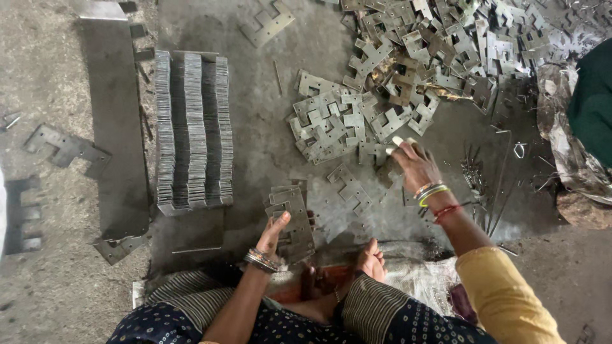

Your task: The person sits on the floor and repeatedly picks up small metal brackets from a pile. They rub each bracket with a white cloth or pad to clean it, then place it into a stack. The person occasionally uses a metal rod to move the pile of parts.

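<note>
Left hand (273, 234) grips a small stack of notched metal plates (292, 220) upright on the floor, thumb pressed against its face, just right of the long stacked row (193, 130) | right hand (414, 164) reaches into the loose plate pile (408, 70), fingers curled onto a plate, grip unclear | wire bits (475, 175) lie right of that hand

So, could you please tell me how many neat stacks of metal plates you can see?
2. The big row stack lies on the floor to the left; the small stack stands under the left hand. The loose pile may hide more.
</note>
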